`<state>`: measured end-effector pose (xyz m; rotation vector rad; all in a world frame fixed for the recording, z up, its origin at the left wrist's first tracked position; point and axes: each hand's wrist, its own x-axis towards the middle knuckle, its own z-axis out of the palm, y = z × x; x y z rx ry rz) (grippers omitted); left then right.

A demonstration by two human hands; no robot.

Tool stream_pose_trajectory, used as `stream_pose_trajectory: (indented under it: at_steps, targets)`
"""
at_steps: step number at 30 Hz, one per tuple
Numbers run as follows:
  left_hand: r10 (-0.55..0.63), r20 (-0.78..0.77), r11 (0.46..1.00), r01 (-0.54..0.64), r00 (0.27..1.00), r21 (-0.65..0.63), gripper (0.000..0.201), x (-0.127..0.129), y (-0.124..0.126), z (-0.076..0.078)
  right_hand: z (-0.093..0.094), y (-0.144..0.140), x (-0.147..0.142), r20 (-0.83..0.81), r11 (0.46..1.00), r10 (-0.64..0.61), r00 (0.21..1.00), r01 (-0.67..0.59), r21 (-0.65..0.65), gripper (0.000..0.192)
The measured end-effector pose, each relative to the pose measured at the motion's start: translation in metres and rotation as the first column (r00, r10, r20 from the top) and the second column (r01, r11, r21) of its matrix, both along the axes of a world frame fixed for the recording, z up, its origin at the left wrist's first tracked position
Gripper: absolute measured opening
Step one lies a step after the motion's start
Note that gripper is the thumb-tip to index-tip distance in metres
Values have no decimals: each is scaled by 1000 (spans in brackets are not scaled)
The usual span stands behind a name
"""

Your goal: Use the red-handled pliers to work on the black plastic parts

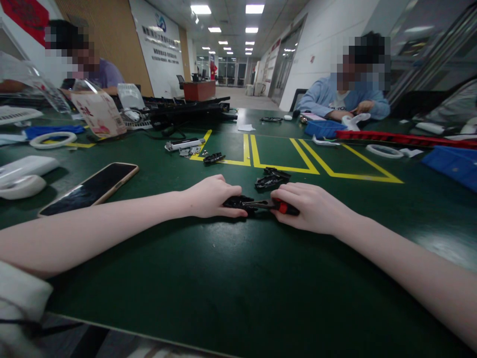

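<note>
Low over the green table, my left hand [210, 196] is closed round a small black plastic part [238, 202], with thumb and fingers on its two sides. My right hand [307, 204] grips pliers [285, 207] by their red and black handles. The metal jaws of the pliers point left and meet the black part; whether they pinch it I cannot tell. Just beyond my right hand lie more black plastic pieces [272, 178]. Another black piece [213, 158] rests farther off by the yellow tape lines, near a white and dark elongated part [182, 144] with small metal bits.
A phone [91, 189] lies left, beside white plastic items [26, 171]. Behind are a tape roll [53, 139], a paper bag [99, 112] and a heap of long black parts [190, 114]. Blue trays [452, 166] stand right. Two people sit across the table.
</note>
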<state>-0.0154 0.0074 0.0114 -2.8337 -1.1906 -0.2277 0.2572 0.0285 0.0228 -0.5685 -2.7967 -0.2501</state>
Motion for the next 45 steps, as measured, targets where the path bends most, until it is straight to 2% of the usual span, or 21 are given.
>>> stream_pose_trajectory:
  at_steps: [4,11,16,24,31,35,41,45]
  targets:
    - [-22,36,1000,22,999,18,46,-1,0,-2,-3,1,3,-35,1000,6,999,-5,18,20]
    - [-31,104,999,32,994,-5,40,-1,-3,0,-7,3,7,-164,992,101,981,-88,88,26]
    - [-87,121,996,87,989,6,44,-5,-1,-3,-9,3,7,-224,995,81,971,-67,68,27]
    - [-167,122,984,174,978,-44,48,-8,1,-3,-11,2,7,-293,994,-99,951,82,-71,28]
    - [-191,119,974,203,974,-99,55,-10,-1,1,-12,2,4,-310,940,-330,892,282,-191,30]
    - [-190,153,967,212,970,-139,61,-11,1,2,-8,-1,1,-369,917,-386,846,308,-252,30]
    - [-150,327,945,233,933,-230,62,-11,2,3,1,-8,-6,-471,850,-511,719,342,-401,25]
    - [-119,374,951,213,920,-223,53,-10,2,0,-1,-7,-7,-462,838,-531,710,357,-414,25]
